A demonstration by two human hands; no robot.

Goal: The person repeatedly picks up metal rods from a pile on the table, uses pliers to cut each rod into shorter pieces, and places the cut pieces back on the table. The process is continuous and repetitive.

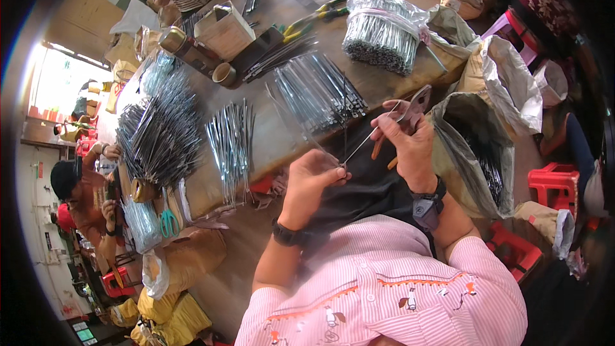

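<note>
My left hand (312, 178) pinches one end of a thin metal strip (360, 147) that looks like a steel cable tie. The strip stretches up to my right hand (410, 144), which is closed around pliers (419, 97) with grey jaws and orange handles. Whether the strip also sits in the right fingers is hard to make out. Beyond my hands a wide row of silvery metal strips (317, 90) lies on the table, their small heads toward me. Left of it is a smaller row of strips (230, 141), reaching past the table's edge.
A plastic-wrapped bundle of strips (382, 33) stands at the far right. A dark heap of strips (160, 128) covers the table's left end, near teal scissors (168, 223). Yellow-handled pliers (314, 18) lie farther back. An open sack (471, 147) stands at my right; co-workers sit around.
</note>
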